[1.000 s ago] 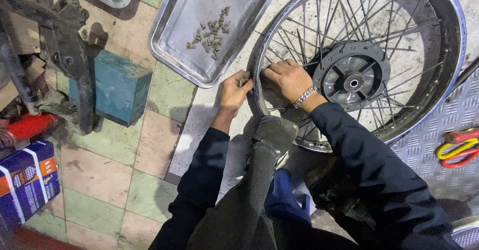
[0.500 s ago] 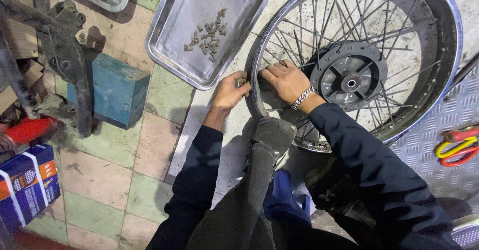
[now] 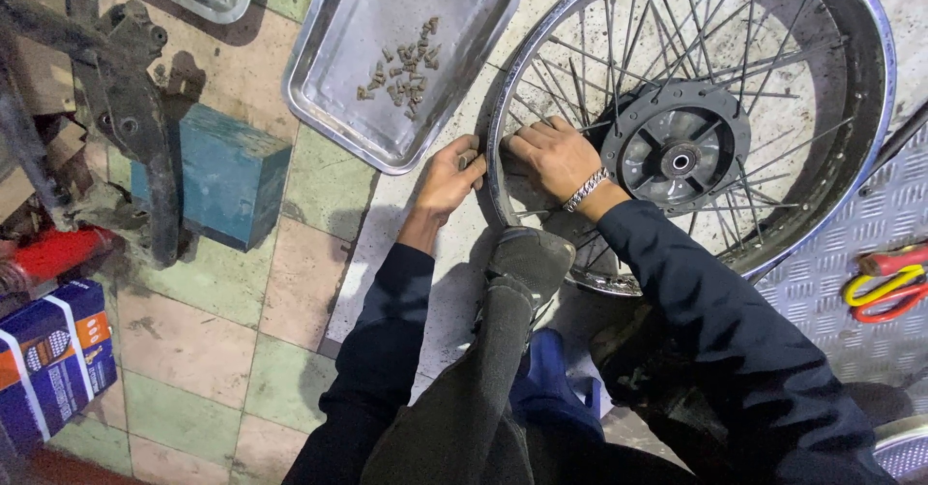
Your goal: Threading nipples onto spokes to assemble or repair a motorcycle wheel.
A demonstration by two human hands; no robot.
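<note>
A spoked motorcycle wheel (image 3: 851,146) with a shiny rim and dark hub (image 3: 677,161) lies flat on the floor. My left hand (image 3: 448,180) presses on the outside of the rim at its left edge, fingers curled around a small part I cannot make out. My right hand (image 3: 553,156), with a metal bracelet on the wrist, rests inside the rim on the spokes, fingers bent against the rim opposite the left hand. My shoe (image 3: 530,261) stands on the rim's near edge.
A steel tray (image 3: 333,88) holding several small spoke nipples (image 3: 404,64) lies left of the wheel. A teal block (image 3: 227,176), dark frame parts (image 3: 126,108), a blue box (image 3: 53,359) and red-yellow tools (image 3: 884,287) on checker plate surround the spot.
Both hands stay on the rim at the same spot; the left hand's fingers shifted slightly against the rim. The view moved a little.
</note>
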